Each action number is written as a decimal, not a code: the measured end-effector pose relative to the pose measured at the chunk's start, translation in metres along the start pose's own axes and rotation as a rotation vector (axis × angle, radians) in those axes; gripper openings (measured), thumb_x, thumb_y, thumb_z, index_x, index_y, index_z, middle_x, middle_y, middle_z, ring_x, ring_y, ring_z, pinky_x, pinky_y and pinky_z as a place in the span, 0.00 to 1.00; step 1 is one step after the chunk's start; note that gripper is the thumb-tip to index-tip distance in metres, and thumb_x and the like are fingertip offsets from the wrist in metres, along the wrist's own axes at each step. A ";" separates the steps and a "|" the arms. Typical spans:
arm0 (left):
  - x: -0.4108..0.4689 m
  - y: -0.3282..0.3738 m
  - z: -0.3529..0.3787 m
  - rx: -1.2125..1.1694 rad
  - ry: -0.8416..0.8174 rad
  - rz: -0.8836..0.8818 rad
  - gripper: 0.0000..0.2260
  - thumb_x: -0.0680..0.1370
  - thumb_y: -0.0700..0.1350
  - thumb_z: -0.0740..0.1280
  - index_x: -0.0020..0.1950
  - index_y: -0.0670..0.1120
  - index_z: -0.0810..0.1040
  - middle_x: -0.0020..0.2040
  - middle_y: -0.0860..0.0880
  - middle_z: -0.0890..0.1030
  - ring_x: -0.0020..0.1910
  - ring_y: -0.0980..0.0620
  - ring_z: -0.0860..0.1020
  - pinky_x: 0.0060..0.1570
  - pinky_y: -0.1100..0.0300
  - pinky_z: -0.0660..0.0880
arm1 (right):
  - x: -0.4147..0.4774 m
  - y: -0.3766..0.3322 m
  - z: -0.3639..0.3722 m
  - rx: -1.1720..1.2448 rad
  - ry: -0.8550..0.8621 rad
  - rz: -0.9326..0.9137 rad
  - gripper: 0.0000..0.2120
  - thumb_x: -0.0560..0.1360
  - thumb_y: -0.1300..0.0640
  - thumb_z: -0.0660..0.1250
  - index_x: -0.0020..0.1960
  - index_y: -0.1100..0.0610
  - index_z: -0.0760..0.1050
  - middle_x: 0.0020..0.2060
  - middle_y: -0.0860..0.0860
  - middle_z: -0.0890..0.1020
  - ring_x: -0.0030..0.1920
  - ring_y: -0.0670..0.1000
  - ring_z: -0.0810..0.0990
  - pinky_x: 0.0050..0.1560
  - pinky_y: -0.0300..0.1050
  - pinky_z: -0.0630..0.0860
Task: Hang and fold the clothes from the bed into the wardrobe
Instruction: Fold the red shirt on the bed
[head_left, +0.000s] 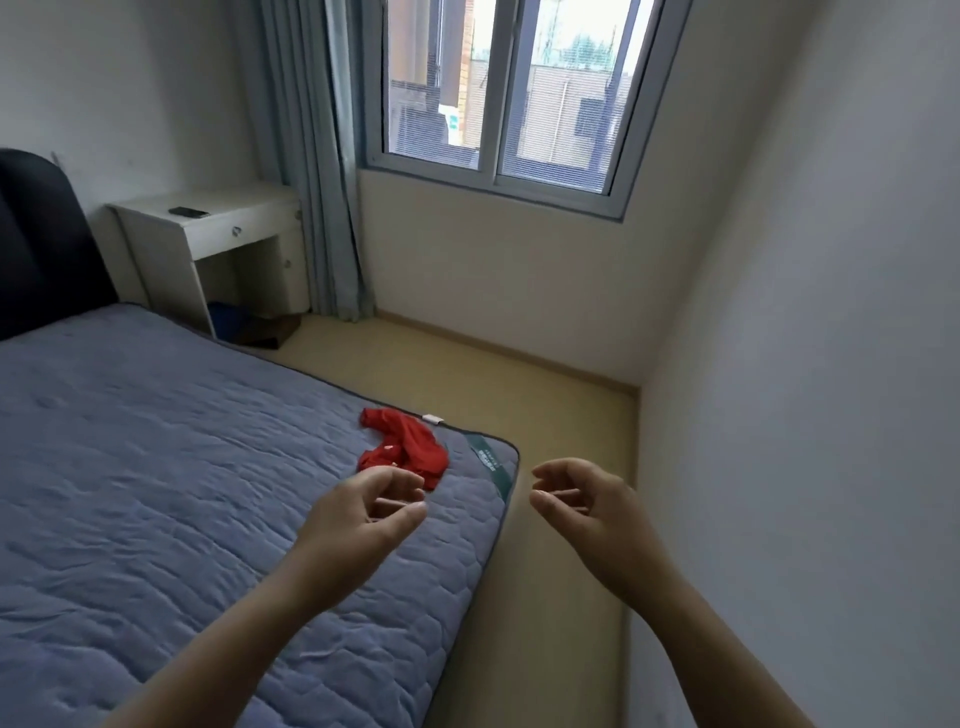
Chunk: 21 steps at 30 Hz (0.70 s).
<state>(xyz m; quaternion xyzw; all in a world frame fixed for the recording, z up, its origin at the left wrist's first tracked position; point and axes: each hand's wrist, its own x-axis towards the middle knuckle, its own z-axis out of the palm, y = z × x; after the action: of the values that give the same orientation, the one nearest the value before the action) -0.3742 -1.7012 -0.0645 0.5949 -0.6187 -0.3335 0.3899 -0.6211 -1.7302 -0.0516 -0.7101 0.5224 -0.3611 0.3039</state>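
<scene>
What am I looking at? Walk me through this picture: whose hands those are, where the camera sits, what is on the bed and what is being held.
There is no machine here. A person is working with bare hands, and the single picture comes from a wide-angle camera worn on their head, looking forward and down. The left hand hovers over the corner of the bed. The right hand hangs above the floor beside it. Both have loosely curled fingers and hold nothing. One crumpled red garment lies on the bed's grey-blue cover near that corner, gripped by neither hand. Behind are a white desk, a curtain and a window. The wardrobe is not in view.
</scene>
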 end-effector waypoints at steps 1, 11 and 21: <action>0.019 -0.005 0.001 -0.011 0.003 -0.015 0.08 0.74 0.46 0.71 0.51 0.55 0.79 0.47 0.54 0.83 0.47 0.60 0.81 0.45 0.65 0.78 | 0.017 0.008 0.000 -0.003 -0.005 0.002 0.08 0.74 0.55 0.71 0.52 0.46 0.76 0.43 0.42 0.82 0.44 0.38 0.81 0.44 0.32 0.78; 0.179 -0.025 0.026 -0.021 0.024 -0.130 0.07 0.74 0.45 0.72 0.51 0.53 0.80 0.46 0.54 0.84 0.46 0.60 0.81 0.44 0.67 0.76 | 0.174 0.077 -0.008 0.015 -0.092 0.065 0.07 0.74 0.55 0.71 0.51 0.47 0.78 0.41 0.45 0.83 0.43 0.40 0.82 0.45 0.36 0.80; 0.318 -0.030 0.091 -0.067 0.193 -0.284 0.06 0.74 0.41 0.72 0.49 0.50 0.81 0.45 0.51 0.84 0.45 0.57 0.82 0.48 0.62 0.78 | 0.349 0.164 -0.032 0.023 -0.288 0.023 0.08 0.75 0.55 0.70 0.54 0.51 0.79 0.43 0.46 0.83 0.45 0.40 0.81 0.46 0.39 0.81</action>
<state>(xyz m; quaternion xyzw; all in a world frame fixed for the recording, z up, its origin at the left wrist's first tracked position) -0.4363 -2.0247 -0.1069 0.6924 -0.4767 -0.3468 0.4161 -0.6657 -2.1115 -0.0986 -0.7450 0.4773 -0.2582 0.3878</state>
